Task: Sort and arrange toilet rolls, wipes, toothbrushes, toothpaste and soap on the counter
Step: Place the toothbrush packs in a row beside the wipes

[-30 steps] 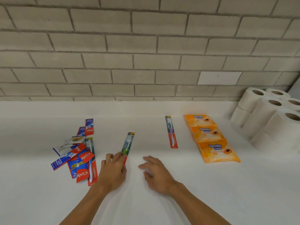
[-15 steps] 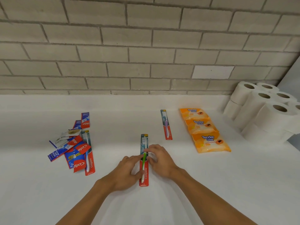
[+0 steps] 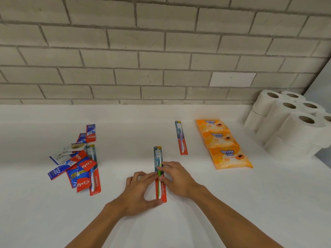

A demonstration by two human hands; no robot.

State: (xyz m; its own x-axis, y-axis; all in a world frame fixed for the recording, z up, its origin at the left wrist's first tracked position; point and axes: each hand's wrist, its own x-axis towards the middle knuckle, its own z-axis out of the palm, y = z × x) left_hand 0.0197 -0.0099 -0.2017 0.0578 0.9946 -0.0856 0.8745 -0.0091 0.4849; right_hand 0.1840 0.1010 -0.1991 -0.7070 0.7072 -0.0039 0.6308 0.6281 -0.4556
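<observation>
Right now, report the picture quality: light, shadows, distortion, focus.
Head view: wide-angle lens bows the courses of the brick wall and leans the toilet rolls at the right edge; light is soft, no glare on the counter; only faint shadows under the left hand and right hand; print on the green toothbrush pack and wipes reads sharp.

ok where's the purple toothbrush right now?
Head view, right of centre on the counter: the purple toothbrush lies just left of the orange wipes packs, beyond the green toothbrush.
</observation>
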